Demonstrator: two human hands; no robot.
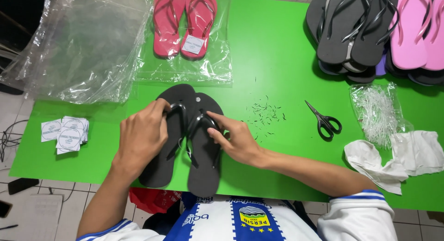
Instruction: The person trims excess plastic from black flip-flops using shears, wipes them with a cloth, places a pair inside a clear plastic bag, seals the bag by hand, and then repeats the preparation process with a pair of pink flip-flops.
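The person stood at the near edge of a green table (277,46) with a pair of black flip-flops (185,144) laid side by side before them, soles down, heels overhanging the near edge. The left hand (141,137) rested on the left flip-flop, fingers curled round its strap near the toe post, grasping it. The right hand (236,139) lay on the right flip-flop, thumb and forefinger pinching that strap close to its toe post. Both hands thus held the straps together at the middle of the pair, apparently to keep the two halves aligned and steady.

Toward the far edge, a pair of red flip-flops (185,21) lay inside a clear plastic bag (185,70), a square paper label showing on one heel; this pair looked finished. A heap of empty clear bags (78,46) occupied the far left corner, within reach of the left hand. A small stack of round-printed labels (64,132) sat near the left edge. At the far right corner stood a stack of black flip-flops (351,33) and pink flip-flops (416,33), presumably awaiting handling. Black-handled scissors (323,120) lay closed right of the working pair, with fine dark trimmings (266,114) scattered between. A bag of thin white plastic ties (377,114) and a crumpled white cloth (397,157) lay near the right edge.
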